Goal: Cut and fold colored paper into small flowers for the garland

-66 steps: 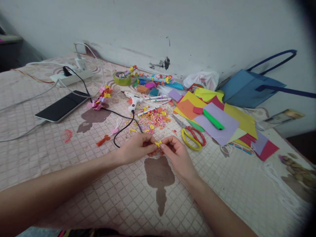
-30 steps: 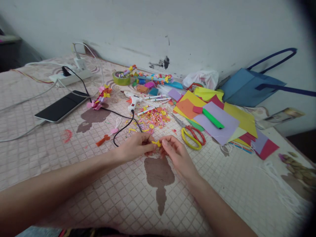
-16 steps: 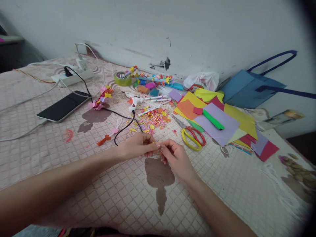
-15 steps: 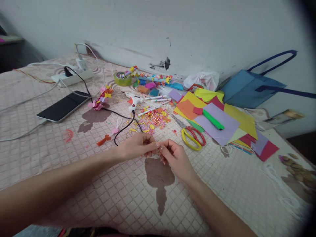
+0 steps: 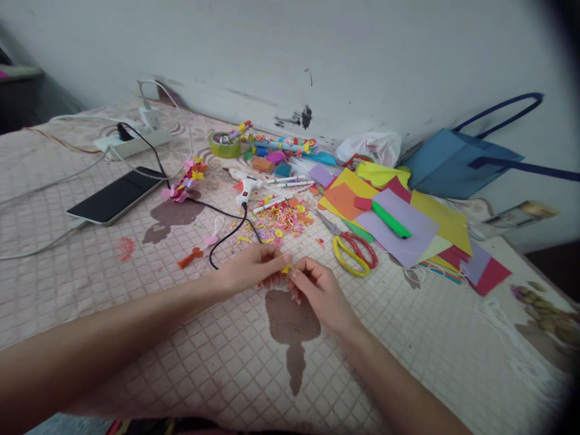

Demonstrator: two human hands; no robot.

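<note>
A pale, grid-patterned quilted cloth with brown patches (image 5: 190, 356) covers the table, its near edge curving along the bottom of the view and its far edge meeting a scuffed white wall (image 5: 203, 48). Against the wall at right leans a blue fabric bag with dark blue handles (image 5: 446, 163). In front of it spread overlapping coloured sheets, the uppermost a lilac square sheet (image 5: 408, 248), with a bright green bar-shaped object (image 5: 390, 219) on top. At left lies a flat black-screened device (image 5: 115, 196), near a white power strip (image 5: 131, 142) whose markings are too small to read. The left hand (image 5: 251, 266) and right hand (image 5: 324, 290) meet at the middle, the cloth stretching between the forearms to the near edge. Just beyond the right hand are metal scissors with yellow and red ring handles (image 5: 336, 231); a white glue gun (image 5: 247, 184) lies farther back, its black cord looping close by the left hand. Past the fingers is a heap of shredded multicoloured scraps (image 5: 283, 220). Smallest, a yellow cut-out piece (image 5: 285, 269) sits between the fingertips, mostly hidden: the left thumb presses over it from the left, while the right thumb and forefinger pinch its right edge.
</note>
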